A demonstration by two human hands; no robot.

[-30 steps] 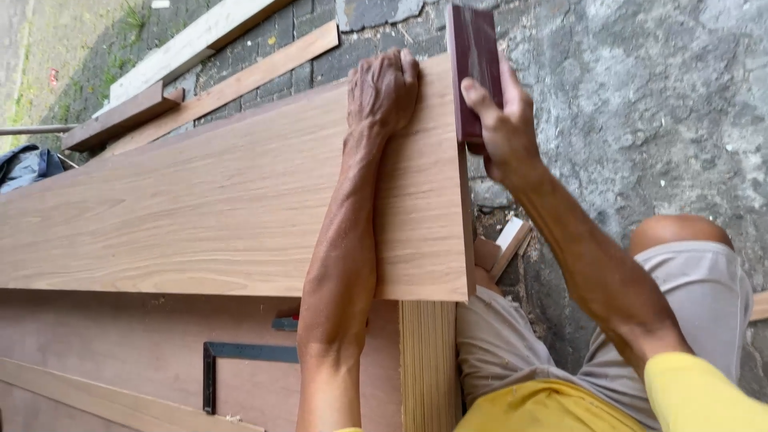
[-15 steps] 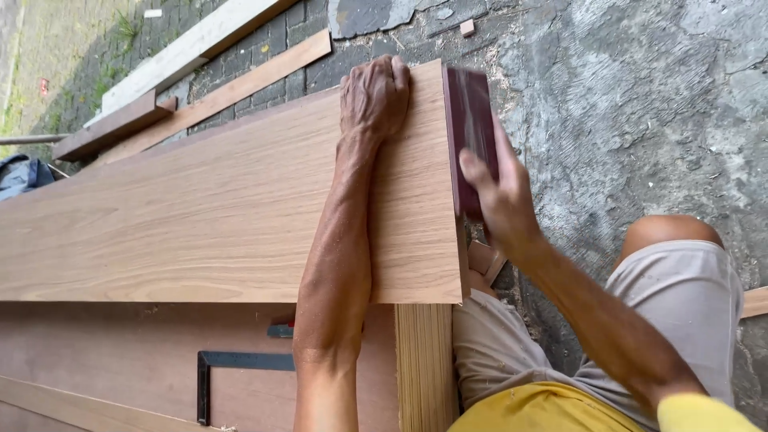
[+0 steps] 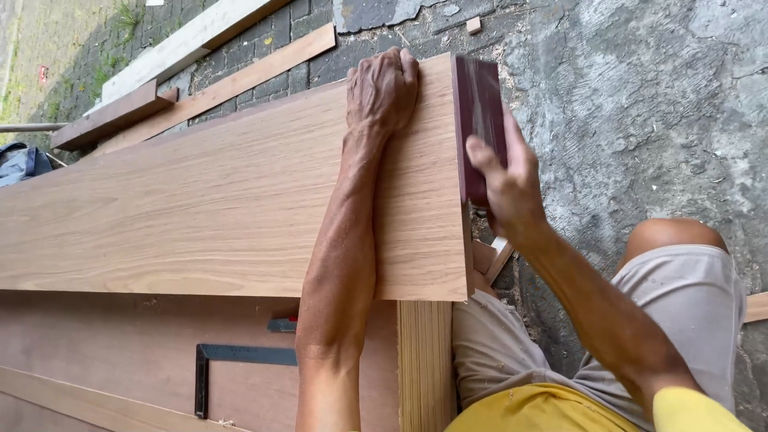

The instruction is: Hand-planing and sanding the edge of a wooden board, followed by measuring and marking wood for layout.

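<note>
Head view shows the right hand (image 3: 504,188) clamped on a dark red sanding block (image 3: 478,120) set against the right edge of the wood panel (image 3: 200,208), its long axis running along that edge, while the left hand (image 3: 382,88) presses flat near the far right corner.

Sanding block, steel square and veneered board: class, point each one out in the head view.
sanding block (image 3: 478,104), head view, its dark red face.
steel square (image 3: 240,354), head view, its long arm.
veneered board (image 3: 200,216), head view, its bare top face.
</note>
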